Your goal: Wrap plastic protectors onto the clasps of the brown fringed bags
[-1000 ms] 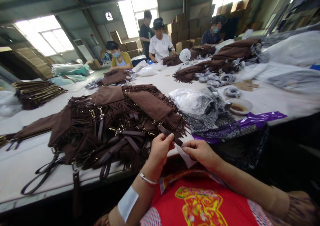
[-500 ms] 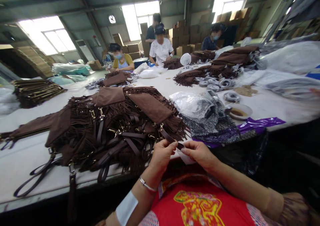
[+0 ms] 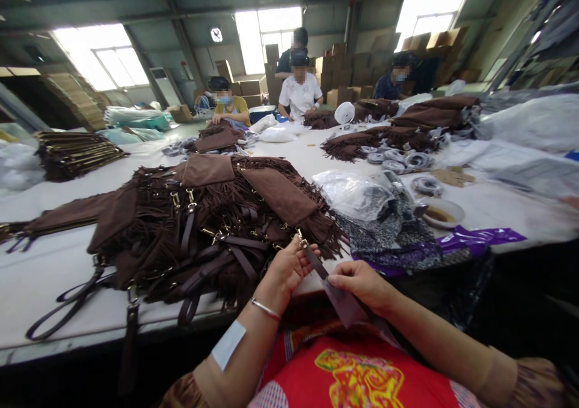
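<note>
A dark brown wrist strap (image 3: 316, 263) is held in front of the body at the near edge of the white-covered table (image 3: 27, 290), just right of a heap of fringed brown pouches (image 3: 280, 194). Its lower part is pinched between the thumb and forefinger of the right hand (image 3: 355, 284), beside a thin, see-through film (image 3: 348, 305) that hangs toward the near side. The left hand (image 3: 289, 266) is turned palm up and half open, its fingers loosely curled under the strap by the gold-coloured clasp (image 3: 303, 243). Whether the clasp is hooked to the nearest pouch cannot be told.

The strap is judged to be light and flexible — leather-like, springy along its length rather than limp, and hard to damage. Most of its weight is probably carried at the metal clasp, which may swivel. It is best taken flat between thumb and forefinger, with the clasp end supported. The film is likely slippery and easily creased — a light pinch at its edge is advised.
</note>
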